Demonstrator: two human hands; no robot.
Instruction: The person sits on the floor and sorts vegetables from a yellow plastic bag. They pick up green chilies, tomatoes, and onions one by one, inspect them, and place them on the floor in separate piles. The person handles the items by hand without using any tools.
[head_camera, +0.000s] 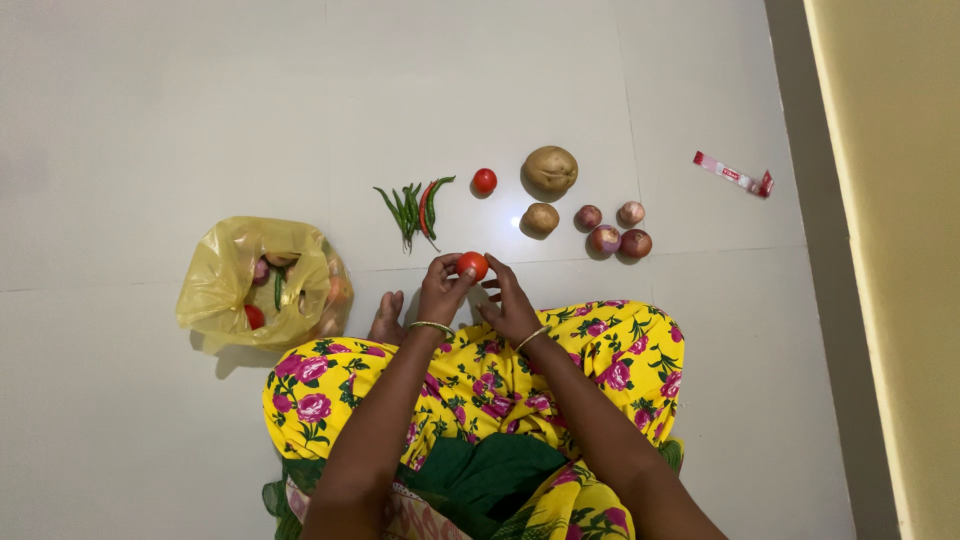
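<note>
Tomato (472, 265) sits pinched between left hand (440, 290) and right hand (510, 305).

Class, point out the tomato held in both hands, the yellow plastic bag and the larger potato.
held tomato (472, 265), head view, its red top.
yellow plastic bag (222, 275), head view, left wall.
larger potato (551, 169), head view, middle of skin.

A home, by the look of it: a pale tiled floor (200, 120) fills the frame, vegetables laid out on it at centre, a yellow plastic bag (262, 283) of groceries at left, a cream wall (900, 250) along the right edge.
</note>
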